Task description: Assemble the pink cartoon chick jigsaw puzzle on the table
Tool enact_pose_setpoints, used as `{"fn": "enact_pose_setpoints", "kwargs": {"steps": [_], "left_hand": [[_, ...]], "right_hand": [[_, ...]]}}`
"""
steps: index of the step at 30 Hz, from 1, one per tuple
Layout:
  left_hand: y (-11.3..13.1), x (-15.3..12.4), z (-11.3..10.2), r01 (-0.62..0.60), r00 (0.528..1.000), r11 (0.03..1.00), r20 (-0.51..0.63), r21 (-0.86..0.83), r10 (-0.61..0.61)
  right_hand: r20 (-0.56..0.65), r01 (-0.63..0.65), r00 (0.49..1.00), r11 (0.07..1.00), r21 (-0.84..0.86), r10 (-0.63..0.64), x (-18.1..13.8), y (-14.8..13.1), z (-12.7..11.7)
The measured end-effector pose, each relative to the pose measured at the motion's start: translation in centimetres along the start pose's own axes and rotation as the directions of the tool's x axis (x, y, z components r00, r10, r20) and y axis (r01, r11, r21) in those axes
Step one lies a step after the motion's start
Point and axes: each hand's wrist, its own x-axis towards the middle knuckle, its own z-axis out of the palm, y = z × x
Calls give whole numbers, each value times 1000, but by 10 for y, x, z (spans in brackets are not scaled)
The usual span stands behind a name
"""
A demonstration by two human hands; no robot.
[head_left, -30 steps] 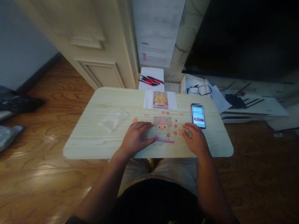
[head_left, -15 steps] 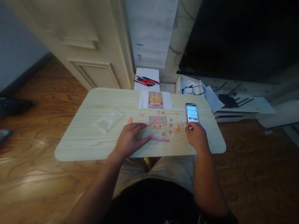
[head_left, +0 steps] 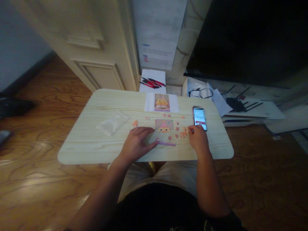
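A partly assembled jigsaw puzzle (head_left: 164,127) shows a yellow cartoon figure with a pink hat. My left hand (head_left: 138,142) lies beside it, fingers stretched out and thumb apart, the fingertips at the puzzle's left edge. Its thumb tip touches the left end of a joined purple strip of puzzle pieces (head_left: 167,143). Right of the puzzle are several loose puzzle pieces (head_left: 183,134). My right hand (head_left: 198,138) is closed in a pinch at their right side; a small pale-orange puzzle piece seems to be between its fingertips, mostly hidden.
A reference picture (head_left: 162,102) lies behind the puzzle. The phone (head_left: 199,117) is just beyond my right hand. On the table's left rests a clear plastic bag (head_left: 112,123), with a small orange cluster of pieces (head_left: 135,123) nearby. Pens (head_left: 152,83) lie behind the table (head_left: 81,138).
My right hand has moved left, away from the phone's lower edge and towards the loose pieces, still pinched. My left hand keeps its place by the puzzle. The view has shifted slightly.
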Motion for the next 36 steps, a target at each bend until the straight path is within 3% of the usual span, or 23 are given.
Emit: {"fn": "enact_pose_setpoints", "kwargs": {"steps": [4, 8, 10, 12, 15, 17, 27, 36], "left_hand": [[2, 2, -1, -5, 1000, 1000, 23, -6, 5], [8, 7, -2, -29, 1000, 999, 6, -18, 29], [13, 11, 0, -31, 999, 999, -8, -33, 31], [19, 15, 4, -35, 999, 997, -15, -64, 34], [26, 21, 12, -39, 999, 993, -23, -114, 37], [28, 23, 16, -48, 999, 989, -25, -138, 45], [26, 25, 11, -72, 997, 980, 14, -184, 76], [-26, 35, -3, -52, 981, 996, 182, -66, 63]], "right_hand": [[28, -30, 999, 999, 42, 29, 2, 2, -5], [92, -101, 993, 934, 344, 73, -1, -7, -8], [173, -177, 981, 797, 578, 92, -5, -21, -8], [271, -272, 958, 595, 756, 92, -10, -40, -6], [388, -376, 920, 403, 834, 55, -17, -65, -4], [438, -412, 899, 348, 842, 5, -20, -76, -2], [506, -452, 861, 393, 801, -41, -20, -88, 0], [337, -323, 940, 483, 814, 60, -11, -67, 7]]}}
